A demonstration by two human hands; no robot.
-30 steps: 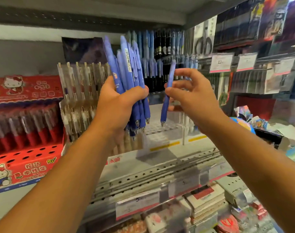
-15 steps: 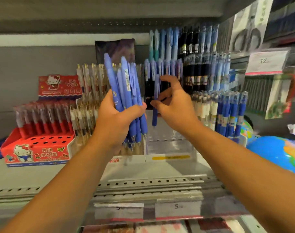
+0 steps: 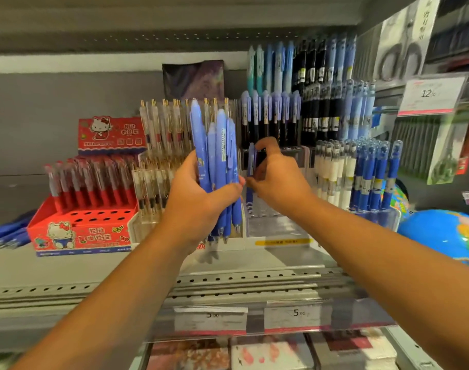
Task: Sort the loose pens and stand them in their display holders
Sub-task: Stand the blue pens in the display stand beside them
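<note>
Blue plastic pen (image 3: 251,161) is hanging over the clear acrylic holder (image 3: 277,226), right hand (image 3: 278,182) pinching it; left hand (image 3: 198,206) is gripping a blue pen bundle (image 3: 217,156), and slackening could spill it.

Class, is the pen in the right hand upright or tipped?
Upright. The right hand pinches the blue pen vertically over the clear holder; whether its tip is seated, cannot tell.

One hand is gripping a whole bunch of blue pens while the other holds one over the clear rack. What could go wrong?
The left hand grips the pen bundle only around its lower half, so a pen might slide out. The right hand pinches the single pen close beside the bundle and the standing dark pens; it could bump either.
</note>
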